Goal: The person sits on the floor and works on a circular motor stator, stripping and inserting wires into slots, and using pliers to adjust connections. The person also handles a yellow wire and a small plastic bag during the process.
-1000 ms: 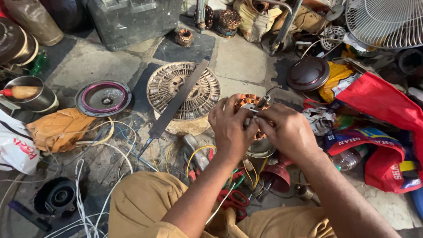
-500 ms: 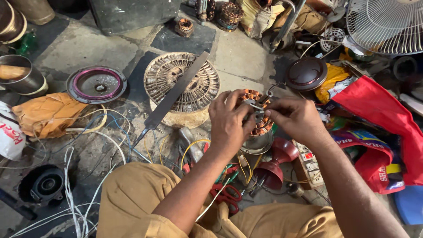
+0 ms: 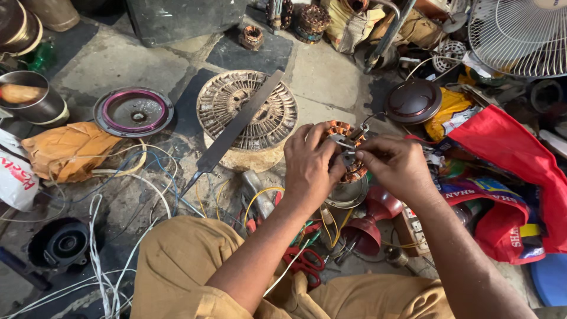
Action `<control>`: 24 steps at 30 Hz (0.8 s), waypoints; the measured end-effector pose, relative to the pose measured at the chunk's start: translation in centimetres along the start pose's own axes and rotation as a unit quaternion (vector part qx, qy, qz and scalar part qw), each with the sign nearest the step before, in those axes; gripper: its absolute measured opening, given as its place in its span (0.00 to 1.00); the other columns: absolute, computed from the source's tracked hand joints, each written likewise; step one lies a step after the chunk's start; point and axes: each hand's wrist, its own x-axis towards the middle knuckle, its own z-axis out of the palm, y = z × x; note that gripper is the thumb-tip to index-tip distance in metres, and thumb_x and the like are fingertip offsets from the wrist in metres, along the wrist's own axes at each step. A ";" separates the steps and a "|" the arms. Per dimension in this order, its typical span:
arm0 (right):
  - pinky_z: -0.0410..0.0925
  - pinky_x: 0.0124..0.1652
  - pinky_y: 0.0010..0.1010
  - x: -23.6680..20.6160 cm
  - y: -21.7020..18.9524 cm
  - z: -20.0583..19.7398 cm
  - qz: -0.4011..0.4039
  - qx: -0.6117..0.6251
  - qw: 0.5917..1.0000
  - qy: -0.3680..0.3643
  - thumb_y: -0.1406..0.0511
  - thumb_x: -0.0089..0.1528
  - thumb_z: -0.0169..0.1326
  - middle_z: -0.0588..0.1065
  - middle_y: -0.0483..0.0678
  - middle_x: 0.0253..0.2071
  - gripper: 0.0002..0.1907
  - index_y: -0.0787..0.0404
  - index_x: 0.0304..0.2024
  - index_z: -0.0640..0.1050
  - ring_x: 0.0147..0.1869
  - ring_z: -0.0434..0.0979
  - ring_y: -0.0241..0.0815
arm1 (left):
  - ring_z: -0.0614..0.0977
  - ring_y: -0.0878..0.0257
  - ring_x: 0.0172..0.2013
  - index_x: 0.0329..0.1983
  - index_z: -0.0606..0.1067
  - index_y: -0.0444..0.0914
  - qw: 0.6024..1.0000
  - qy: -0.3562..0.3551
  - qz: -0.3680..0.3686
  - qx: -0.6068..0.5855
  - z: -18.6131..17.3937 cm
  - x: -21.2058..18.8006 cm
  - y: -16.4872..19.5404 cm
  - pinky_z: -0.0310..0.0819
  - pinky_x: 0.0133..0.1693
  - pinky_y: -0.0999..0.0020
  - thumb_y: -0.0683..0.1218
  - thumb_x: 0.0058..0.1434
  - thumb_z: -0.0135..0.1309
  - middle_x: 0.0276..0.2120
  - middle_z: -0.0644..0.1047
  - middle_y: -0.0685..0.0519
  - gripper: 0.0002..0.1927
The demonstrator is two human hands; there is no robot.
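left hand [image 3: 308,168] wrapped around copper-wound stator [image 3: 347,155], held above the floor [image 3: 322,71] | right hand [image 3: 394,166] pinching small metal part [image 3: 345,155] at stator's top | flat file [image 3: 236,130] lying across round slotted rotor disc [image 3: 248,109] just left

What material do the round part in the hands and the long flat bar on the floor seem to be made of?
Round part: coils look like copper wire, orange-brown and shiny, probably on a metal core, mostly hidden by the left hand and right hand. Long flat bar: likely steel, dull dark grey, straight and thin, narrowing to a point.
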 end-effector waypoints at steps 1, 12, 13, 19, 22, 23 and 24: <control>0.73 0.37 0.28 0.0 0.1 0.0 0.003 -0.005 1.000 0.000 0.66 0.60 0.64 0.82 0.47 0.35 0.08 0.65 0.40 0.83 0.36 0.80 0.33 | 0.68 0.44 0.63 0.43 0.79 0.37 1.000 0.004 0.002 -0.003 0.0 0.0 0.0 0.57 0.63 0.43 0.45 0.54 0.63 0.60 0.70 0.46 0.14; 0.72 0.36 0.27 0.0 0.5 -0.4 0.028 -0.031 0.999 -0.007 0.66 0.60 0.64 0.82 0.46 0.34 0.09 0.64 0.41 0.84 0.34 0.80 0.32 | 0.69 0.45 0.63 0.44 0.79 0.38 1.000 0.017 0.016 -0.021 0.0 -0.4 0.0 0.60 0.61 0.45 0.45 0.57 0.62 0.59 0.72 0.46 0.13; 0.72 0.36 0.27 0.0 0.5 -0.4 0.022 -0.018 1.000 -0.006 0.66 0.60 0.64 0.82 0.46 0.34 0.09 0.65 0.41 0.84 0.35 0.79 0.32 | 0.69 0.44 0.63 0.44 0.79 0.38 1.000 0.014 0.011 -0.019 0.0 -0.3 0.0 0.60 0.61 0.45 0.45 0.56 0.63 0.58 0.71 0.45 0.13; 0.72 0.36 0.26 -0.1 0.9 0.0 0.010 0.012 1.000 0.014 0.66 0.61 0.64 0.81 0.46 0.35 0.10 0.66 0.42 0.83 0.36 0.79 0.31 | 0.68 0.43 0.63 0.44 0.78 0.38 1.000 0.012 0.004 -0.019 0.0 -0.2 0.1 0.60 0.60 0.43 0.46 0.57 0.63 0.58 0.71 0.43 0.13; 0.72 0.36 0.26 -0.2 1.1 0.3 0.021 0.023 0.999 0.013 0.66 0.61 0.64 0.82 0.46 0.34 0.09 0.65 0.42 0.83 0.36 0.79 0.31 | 0.68 0.43 0.63 0.45 0.78 0.39 0.999 0.017 0.017 -0.030 -0.1 -0.3 0.1 0.60 0.61 0.44 0.47 0.59 0.63 0.59 0.71 0.44 0.13; 0.73 0.36 0.26 -0.2 1.2 0.3 0.022 0.024 0.999 0.011 0.66 0.61 0.64 0.82 0.46 0.34 0.09 0.65 0.41 0.83 0.36 0.79 0.31 | 0.69 0.44 0.63 0.45 0.78 0.39 0.999 0.015 0.021 -0.029 -0.1 -0.4 0.0 0.60 0.61 0.44 0.46 0.59 0.63 0.59 0.71 0.44 0.13; 0.73 0.36 0.26 -0.3 1.2 0.4 0.023 0.025 0.999 0.010 0.66 0.61 0.64 0.82 0.46 0.34 0.09 0.65 0.41 0.83 0.36 0.79 0.31 | 0.69 0.44 0.64 0.46 0.78 0.39 0.999 0.012 0.026 -0.029 -0.1 -0.4 0.0 0.61 0.61 0.44 0.46 0.59 0.62 0.59 0.71 0.45 0.13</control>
